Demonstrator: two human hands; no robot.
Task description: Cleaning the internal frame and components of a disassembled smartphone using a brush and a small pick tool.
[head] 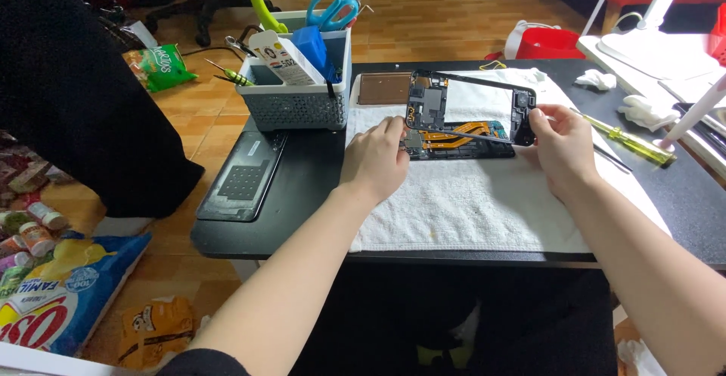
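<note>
1. Leftmost, snack bags lie on the wooden floor below the surface, with a green bag farther back.
2. A dark phone back cover lies flat at the surface's left edge, just in front of the basket.
3. A grey plastic basket stands on the surface, holding blue scissors, a yellow-green pry tool, a small screwdriver and a blue block.
4. A white towel is spread across the surface's middle.
5. The left hand is closed, fingers pinching the left end of the black phone frame.
6. The frame is lifted and tilted above the towel, its window open, over an opened phone body with orange flex cables lying on the towel.
7. The right hand grips the frame's right end, thumb on its edge.
8. A yellow-handled screwdriver lies on the surface to the right, near crumpled white tissues.
9. A white lamp base sits far right.
</note>
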